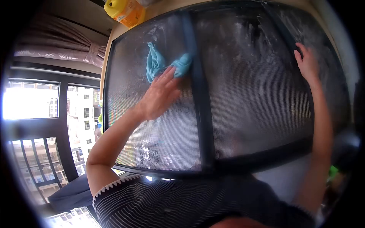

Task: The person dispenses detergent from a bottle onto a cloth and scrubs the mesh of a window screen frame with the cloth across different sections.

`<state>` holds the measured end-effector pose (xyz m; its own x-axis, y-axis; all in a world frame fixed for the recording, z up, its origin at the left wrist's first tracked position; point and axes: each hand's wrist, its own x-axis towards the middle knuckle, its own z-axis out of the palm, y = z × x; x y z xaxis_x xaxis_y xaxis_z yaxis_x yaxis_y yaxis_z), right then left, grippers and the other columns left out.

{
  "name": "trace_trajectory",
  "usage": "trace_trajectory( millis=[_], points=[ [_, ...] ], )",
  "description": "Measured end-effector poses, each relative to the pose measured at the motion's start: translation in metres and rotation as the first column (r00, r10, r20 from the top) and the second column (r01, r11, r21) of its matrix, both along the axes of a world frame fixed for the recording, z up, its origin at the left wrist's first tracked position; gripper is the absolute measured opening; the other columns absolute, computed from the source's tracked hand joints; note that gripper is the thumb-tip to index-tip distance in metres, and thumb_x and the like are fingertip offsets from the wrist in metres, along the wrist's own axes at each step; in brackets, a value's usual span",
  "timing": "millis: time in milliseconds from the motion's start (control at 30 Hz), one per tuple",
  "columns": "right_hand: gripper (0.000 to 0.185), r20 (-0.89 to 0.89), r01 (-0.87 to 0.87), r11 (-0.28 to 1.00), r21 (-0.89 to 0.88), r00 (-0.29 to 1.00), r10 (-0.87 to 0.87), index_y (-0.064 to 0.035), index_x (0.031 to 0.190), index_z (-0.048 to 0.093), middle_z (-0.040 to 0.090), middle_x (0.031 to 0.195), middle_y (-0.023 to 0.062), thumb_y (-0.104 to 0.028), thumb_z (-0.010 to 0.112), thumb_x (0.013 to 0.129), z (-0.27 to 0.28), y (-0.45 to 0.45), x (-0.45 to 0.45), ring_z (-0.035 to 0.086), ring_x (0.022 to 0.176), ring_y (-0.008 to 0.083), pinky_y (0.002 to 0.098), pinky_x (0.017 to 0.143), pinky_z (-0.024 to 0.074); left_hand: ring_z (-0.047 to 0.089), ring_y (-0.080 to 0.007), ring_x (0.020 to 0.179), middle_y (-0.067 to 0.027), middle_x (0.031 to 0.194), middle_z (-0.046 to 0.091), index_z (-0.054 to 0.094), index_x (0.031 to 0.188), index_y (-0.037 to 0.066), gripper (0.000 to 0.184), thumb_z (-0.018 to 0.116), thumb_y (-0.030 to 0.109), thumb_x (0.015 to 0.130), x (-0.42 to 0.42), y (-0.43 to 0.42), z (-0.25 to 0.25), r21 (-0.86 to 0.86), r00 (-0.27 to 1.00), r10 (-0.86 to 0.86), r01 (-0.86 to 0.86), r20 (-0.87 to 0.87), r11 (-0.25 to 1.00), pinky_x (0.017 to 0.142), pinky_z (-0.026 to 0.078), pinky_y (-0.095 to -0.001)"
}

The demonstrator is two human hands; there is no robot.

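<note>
My left hand point(161, 95) presses a bunched light-blue cloth point(154, 62) against the mesh of a dark-framed window screen point(262, 110). Folds of the cloth stick out on both sides of my fingers, beside the screen's dark middle bar point(197, 87). Whitish wet streaks and smears mark the mesh, most of all in its upper part. Over at the right, my right hand point(308, 64) rests by the bar near the screen's far side, holding nothing, with its fingers apart.
A yellow plastic container point(127, 12) with an orange label stands at the screen's upper left edge. Pinkish curtains point(61, 41) hang at the left above a dark-framed window point(62, 117), with buildings outside. Something green shows at the lower right.
</note>
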<state>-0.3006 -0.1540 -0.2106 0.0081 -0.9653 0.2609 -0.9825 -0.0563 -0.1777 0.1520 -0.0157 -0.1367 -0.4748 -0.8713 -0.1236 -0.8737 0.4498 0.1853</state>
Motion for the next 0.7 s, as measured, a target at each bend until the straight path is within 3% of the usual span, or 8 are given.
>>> trace_trajectory(
  millis=[33,200,300,367,433,533,567,700],
  points=[
    [0.032,0.004,0.005,1.000,0.019,1.000,-0.005,-0.0202,0.115,0.050,0.053,0.100,0.0086,-0.034,0.048,0.086,0.003,0.001,0.002,0.056,0.082,0.0279,0.0390,0.066,0.0452,0.012,-0.0300,0.131,-0.0186,0.138,0.023,0.027,0.132,0.003,0.053,0.039,0.032,0.089,0.003,-0.007,-0.007,0.017,1.000,0.007,-0.008,0.022,1.000,0.107,0.010,-0.0438],
    [0.032,0.005,-0.013,1.000,0.014,1.000,0.013,-0.0202,0.115,0.050,0.053,0.101,0.0093,-0.034,0.047,0.086,0.002,-0.001,0.002,0.056,0.083,0.0277,0.0384,0.067,0.0453,0.016,-0.0313,0.130,-0.0188,0.137,0.026,0.025,0.133,0.006,0.068,0.023,0.055,0.086,0.025,-0.144,-0.058,-0.244,0.985,0.166,-0.170,-0.034,0.955,0.105,0.014,-0.0442],
    [0.032,0.009,-0.027,0.999,0.024,1.000,0.027,-0.0200,0.115,0.050,0.052,0.102,0.0096,-0.034,0.046,0.087,0.001,-0.001,-0.001,0.056,0.084,0.0277,0.0380,0.069,0.0454,0.017,-0.0306,0.130,-0.0184,0.136,0.027,0.029,0.132,0.008,0.070,0.021,0.059,0.086,0.016,-0.198,-0.062,-0.175,0.936,0.338,-0.350,-0.098,0.920,0.105,0.013,-0.0429],
    [0.033,-0.024,-0.031,0.999,0.010,0.999,0.031,-0.0199,0.116,0.050,0.052,0.103,0.0096,-0.035,0.046,0.087,0.003,-0.002,-0.001,0.056,0.084,0.0275,0.0376,0.070,0.0455,0.027,-0.0316,0.126,-0.0192,0.132,0.034,0.037,0.127,0.009,0.062,0.026,0.055,0.086,0.003,-0.195,-0.049,-0.138,0.904,0.402,-0.421,-0.148,0.897,0.103,0.020,-0.0447],
    [0.033,-0.046,-0.024,1.000,0.007,0.999,0.024,-0.0198,0.116,0.049,0.053,0.102,0.0095,-0.035,0.046,0.087,0.004,-0.002,-0.001,0.056,0.084,0.0272,0.0377,0.070,0.0455,0.030,-0.0324,0.123,-0.0195,0.128,0.038,0.040,0.125,0.009,0.060,0.023,0.053,0.088,0.008,-0.150,-0.038,-0.050,0.945,0.290,-0.300,-0.148,0.953,0.101,0.025,-0.0416],
    [0.033,-0.021,-0.032,0.999,0.003,0.999,0.032,-0.0198,0.116,0.049,0.053,0.102,0.0089,-0.035,0.046,0.087,-0.004,-0.004,-0.004,0.056,0.084,0.0269,0.0378,0.069,0.0456,0.026,-0.0343,0.126,-0.0189,0.134,0.030,0.029,0.131,0.005,0.079,0.014,0.065,0.082,0.003,-0.036,-0.001,0.165,0.986,0.123,-0.103,-0.116,0.981,0.104,0.020,-0.0457],
    [0.033,-0.010,-0.037,0.999,0.000,0.999,0.037,-0.0198,0.116,0.049,0.053,0.102,0.0086,-0.035,0.046,0.087,-0.007,-0.005,-0.006,0.056,0.084,0.0268,0.0379,0.069,0.0456,0.020,-0.0345,0.128,-0.0181,0.138,0.024,0.023,0.134,0.007,0.086,0.010,0.070,0.078,-0.003,-0.010,0.001,0.067,0.994,0.047,-0.040,-0.100,0.997,0.105,0.016,-0.0471],
    [0.032,0.020,-0.028,1.000,0.004,0.999,0.028,-0.0181,0.115,0.050,0.054,0.102,0.0096,-0.032,0.048,0.086,0.001,-0.002,0.001,0.056,0.085,0.0275,0.0370,0.070,0.0450,0.014,-0.0334,0.130,-0.0183,0.139,0.021,0.017,0.136,0.007,0.086,0.012,0.070,0.078,0.008,-0.037,-0.016,0.013,0.992,0.123,-0.123,0.005,0.992,0.106,0.012,-0.0458]
  ],
)
